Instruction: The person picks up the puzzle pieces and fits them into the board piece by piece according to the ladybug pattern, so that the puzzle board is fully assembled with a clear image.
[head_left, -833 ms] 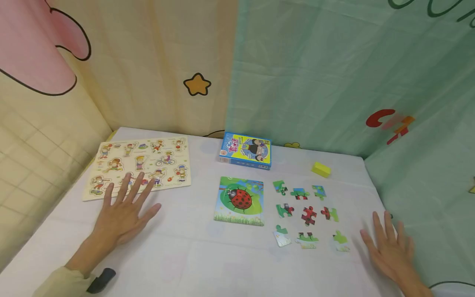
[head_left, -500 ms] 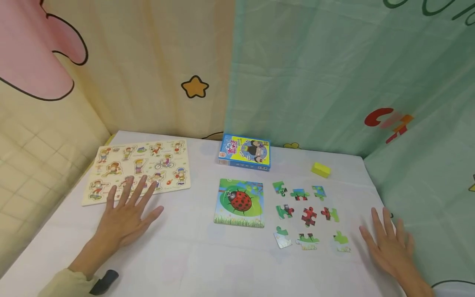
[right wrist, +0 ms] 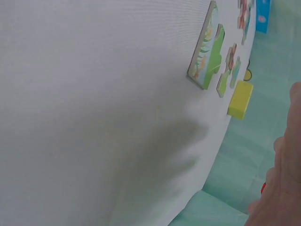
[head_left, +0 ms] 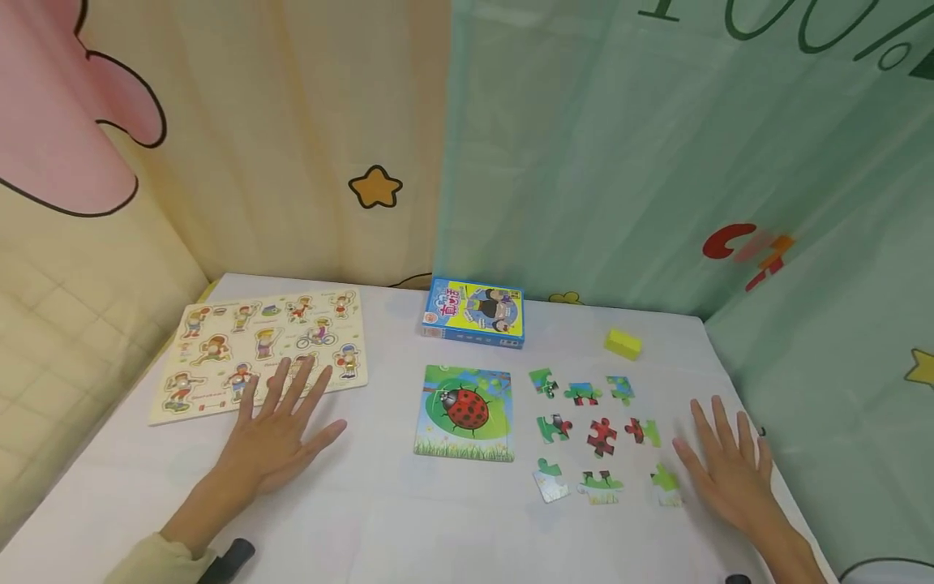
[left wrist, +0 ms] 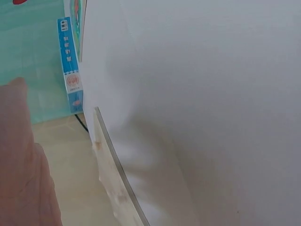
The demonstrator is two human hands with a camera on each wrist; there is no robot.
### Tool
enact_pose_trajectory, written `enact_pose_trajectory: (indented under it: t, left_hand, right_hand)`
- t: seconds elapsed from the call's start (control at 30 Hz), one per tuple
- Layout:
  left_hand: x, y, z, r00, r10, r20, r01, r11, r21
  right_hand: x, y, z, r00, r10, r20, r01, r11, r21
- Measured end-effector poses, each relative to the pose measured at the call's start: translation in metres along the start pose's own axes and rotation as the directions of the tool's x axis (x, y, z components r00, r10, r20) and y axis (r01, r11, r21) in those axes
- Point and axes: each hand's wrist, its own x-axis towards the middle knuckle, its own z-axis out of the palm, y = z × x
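Observation:
My left hand [head_left: 273,442] is spread flat with nothing in it, its fingertips over the near edge of a wooden peg puzzle board [head_left: 292,316] that shows cartoon sports figures. My right hand [head_left: 730,466] is likewise spread, beside the loose jigsaw pieces. Those pieces lie apart in three rows; a red one [head_left: 601,437] is in the middle and a green corner piece [head_left: 666,484] is nearest the right hand. Between the hands lies a square ladybug picture board [head_left: 464,412]. The left wrist view shows part of the left hand [left wrist: 23,160]; the right hand [right wrist: 282,174] edges the right wrist view.
A blue and yellow card box [head_left: 474,313] lies at the back of the white table [head_left: 409,527]. A yellow block [head_left: 623,344] stands at the back right. Printed curtains [head_left: 569,162] hang behind and at the sides.
The head view has shifted, so the table sits lower in the picture. Both hands have come slightly inward, the right one closer to the pieces. The objects on the table stay in place.

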Motion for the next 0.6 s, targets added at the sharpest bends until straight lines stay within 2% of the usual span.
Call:
enact_pose_trajectory:
  t: [0.27, 0.43, 0.6]
  left_hand:
    - [0.012, 0.021, 0.008, 0.999, 0.051, 0.001, -0.051, 0.993, -0.104]
    - [0.021, 0.042, 0.019, 0.995, 0.096, 0.04, -0.085, 0.972, -0.22]
    - [0.031, 0.063, 0.032, 0.986, 0.143, 0.084, -0.113, 0.95, -0.289]
  right_hand:
    - [0.014, -0.02, -0.002, 0.999, -0.036, -0.03, 0.037, 0.999, 0.02]
    - [0.023, -0.037, -0.001, 0.997, -0.07, -0.024, 0.07, 0.997, 0.035]
    - [0.031, -0.053, 0.002, 0.996, -0.093, -0.017, 0.094, 0.995, 0.044]
